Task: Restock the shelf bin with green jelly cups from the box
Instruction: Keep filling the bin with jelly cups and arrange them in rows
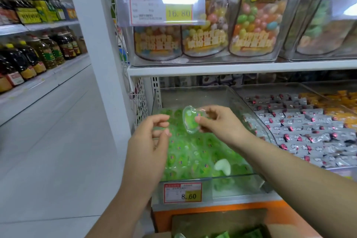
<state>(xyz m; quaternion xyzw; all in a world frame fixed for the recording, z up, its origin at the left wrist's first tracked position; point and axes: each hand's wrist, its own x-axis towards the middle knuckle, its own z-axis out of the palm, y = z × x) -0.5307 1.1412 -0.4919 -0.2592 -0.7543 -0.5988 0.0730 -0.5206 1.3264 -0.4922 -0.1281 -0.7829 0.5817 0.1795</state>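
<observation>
A clear shelf bin on the lower shelf holds several green jelly cups. My right hand pinches one green jelly cup by its edge, held above the back of the bin. My left hand hovers just left of that cup with its fingers curled and apart, holding nothing. A cardboard box with more green cups sits at the bottom edge of the view, below the bin.
A price tag reading 8.60 hangs on the bin's front. To the right lies a bin of grey wrapped candies. Above is a shelf with candy bags. Oil bottles line the aisle at left.
</observation>
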